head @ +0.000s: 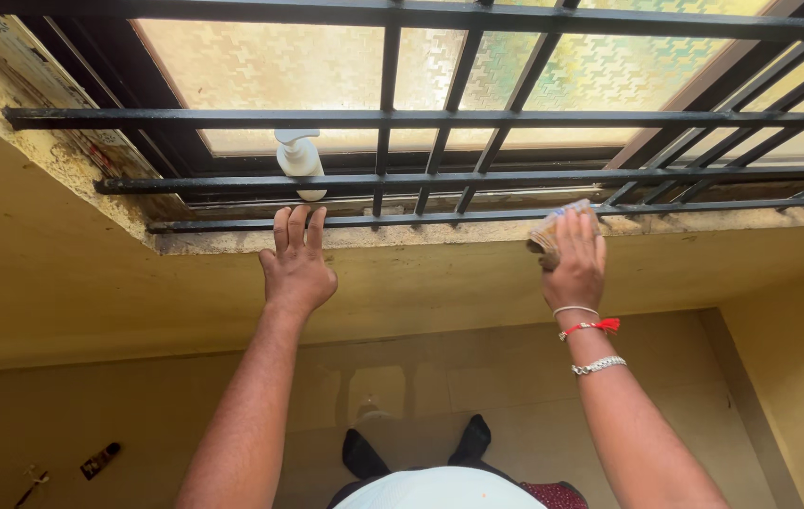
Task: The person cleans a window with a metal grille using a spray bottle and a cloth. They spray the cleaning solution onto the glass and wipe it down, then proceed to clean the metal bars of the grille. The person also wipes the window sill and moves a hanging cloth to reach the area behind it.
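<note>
My left hand [295, 261] rests flat against the edge of the window sill [402, 236], fingers together and pointing up, holding nothing. It lies just below a white pump bottle [298, 158] that stands behind the black window bars [388, 118]. My right hand [574, 259] presses a folded, brownish cloth [553, 231] onto the sill ledge further right. Bracelets and a red thread circle that wrist.
Frosted patterned glass [327, 66] fills the window behind the grille. Yellow walls run below and to both sides. My feet in dark socks [473, 438] stand on a tiled floor, and small debris [100, 460] lies at the lower left.
</note>
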